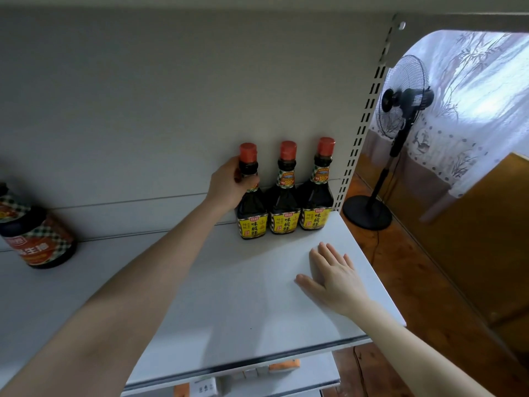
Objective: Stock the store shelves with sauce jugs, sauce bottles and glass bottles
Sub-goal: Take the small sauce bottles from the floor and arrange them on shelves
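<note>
On the shelf (229, 305), three sauce bottles (284, 207) are standing in a touching row at the back right, the left hand (226, 186) curling round the neck of the leftmost bottle (252, 213), the right hand (333, 277) lying flat and empty in front. Probably full glass, it is likely handling heavy, rigid, slick and breakable, favouring that neck hold. All are showing dark sauce, yellow labels (286, 224) and red caps (288, 149).

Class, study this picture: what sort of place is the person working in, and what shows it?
Probably a small shop, or a mock-up of one: a metal shelf with a slotted upright, and three identical sauce bottles lined up at its back. The standing fan and curtain look homelike.
</note>
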Demonstrator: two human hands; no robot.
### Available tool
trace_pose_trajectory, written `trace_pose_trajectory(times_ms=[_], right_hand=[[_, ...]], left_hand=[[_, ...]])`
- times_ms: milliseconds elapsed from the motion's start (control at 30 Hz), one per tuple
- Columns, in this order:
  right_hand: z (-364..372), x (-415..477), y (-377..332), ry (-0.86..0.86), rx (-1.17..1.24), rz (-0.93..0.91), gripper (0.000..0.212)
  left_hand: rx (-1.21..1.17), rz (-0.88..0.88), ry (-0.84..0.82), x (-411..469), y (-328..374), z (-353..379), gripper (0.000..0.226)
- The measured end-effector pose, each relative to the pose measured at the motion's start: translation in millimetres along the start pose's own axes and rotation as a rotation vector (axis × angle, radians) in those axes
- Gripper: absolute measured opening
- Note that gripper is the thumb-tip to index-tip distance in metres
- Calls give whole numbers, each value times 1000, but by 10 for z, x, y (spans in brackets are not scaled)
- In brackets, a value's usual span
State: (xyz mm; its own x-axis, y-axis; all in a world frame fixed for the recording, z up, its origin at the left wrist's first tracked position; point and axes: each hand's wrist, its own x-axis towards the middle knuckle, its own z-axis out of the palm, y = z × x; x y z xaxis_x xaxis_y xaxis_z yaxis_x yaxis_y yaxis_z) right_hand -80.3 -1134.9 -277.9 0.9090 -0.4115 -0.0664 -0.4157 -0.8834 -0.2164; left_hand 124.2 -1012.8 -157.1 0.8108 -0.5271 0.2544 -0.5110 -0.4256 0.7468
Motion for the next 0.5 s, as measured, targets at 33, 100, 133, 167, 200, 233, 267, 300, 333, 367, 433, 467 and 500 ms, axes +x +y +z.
trace_pose_trajectory(times_ms=[33,100,133,167,200,233,267,300,333,367,433,467,500], right_hand=[[-1,0,-1,-3,-4,-3,107],[-2,-3,-2,-10,-8,-9,108],[-4,-4,-1,-13,-7,-11,109],[-5,-5,-1,-14,-6,-9,107],[-8,-4,-2,-15,-5,-7,105],[-8,-3,-2,-12,-6,-6,103],[-6,-1,-7,-9,-6,-7,102],[-3,-3,-8,-9,-6,-8,102],[0,-5,-5,-12,-7,-10,103],[4,-7,0,-18,-6,-11,103],[2,-10,6,-23,2,-16,104],[-2,-13,3,-20,5,-18,100],[-3,-14,3,-17,9,-17,93]], left_hand=[[0,3,-4,4,-5,1,34],[-3,0,-21,7,-9,-6,35],[-8,-2,-32,11,-15,-10,35],[-12,-2,-41,14,-21,-11,36],[-13,-2,-44,15,-25,-9,36],[-11,-1,-41,12,-26,-7,36],[-8,-1,-36,10,-27,-5,36],[-7,-1,-35,6,-27,-1,36],[-10,-1,-34,4,-25,7,36],[-10,-1,-35,2,-25,14,36],[-2,0,-32,-3,-26,26,36],[1,0,-28,-3,-29,32,36],[1,-2,-24,-5,-29,39,36]])
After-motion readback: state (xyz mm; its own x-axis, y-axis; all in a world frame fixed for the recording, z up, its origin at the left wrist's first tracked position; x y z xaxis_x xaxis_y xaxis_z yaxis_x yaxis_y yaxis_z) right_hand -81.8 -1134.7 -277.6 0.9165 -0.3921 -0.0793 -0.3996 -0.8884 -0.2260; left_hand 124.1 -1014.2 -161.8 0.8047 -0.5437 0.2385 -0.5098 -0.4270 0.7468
